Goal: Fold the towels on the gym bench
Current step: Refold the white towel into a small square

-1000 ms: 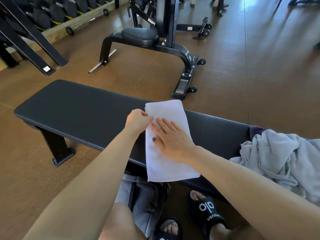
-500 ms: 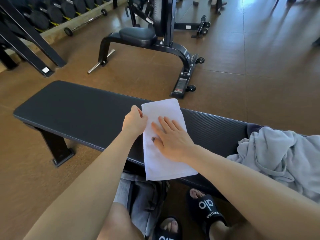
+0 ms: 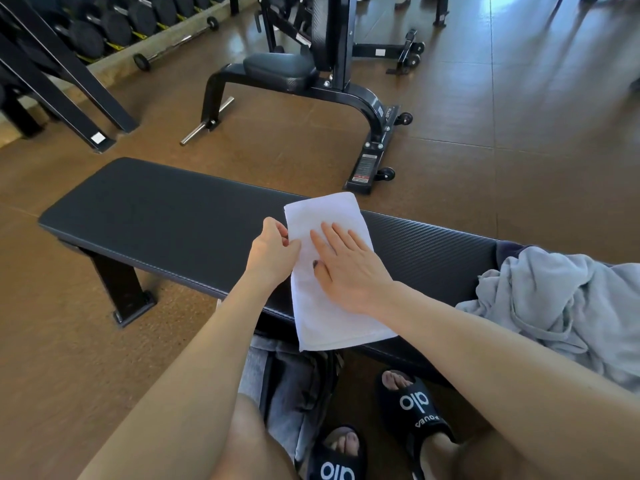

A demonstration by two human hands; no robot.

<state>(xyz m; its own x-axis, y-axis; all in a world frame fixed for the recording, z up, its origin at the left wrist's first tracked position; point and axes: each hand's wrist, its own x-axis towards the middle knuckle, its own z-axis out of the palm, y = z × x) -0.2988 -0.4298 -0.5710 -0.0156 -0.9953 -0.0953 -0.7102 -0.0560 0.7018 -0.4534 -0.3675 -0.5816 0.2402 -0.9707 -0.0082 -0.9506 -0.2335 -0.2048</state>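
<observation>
Towel [image 3: 332, 271] lies across counter [image 3: 156, 216], near end overhanging at 6 o'clock. My right hand [image 3: 349, 268] presses flat, fingers straight; left hand [image 3: 273, 252] pinches its 9 o'clock edge. Risk: lift right palm, overhang drags towel off; uneven pull skews layers. Gray pile [image 3: 561, 306] waits at 3 o'clock.

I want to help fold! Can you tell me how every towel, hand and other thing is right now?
white towel: folded into a strip, lying across the bench, near end hanging over
left hand: pinches the towel's left edge
right hand: flat, pressing the towel
grey pile: crumpled, unfolded, on the bench's right end
bench: left part bare
</observation>
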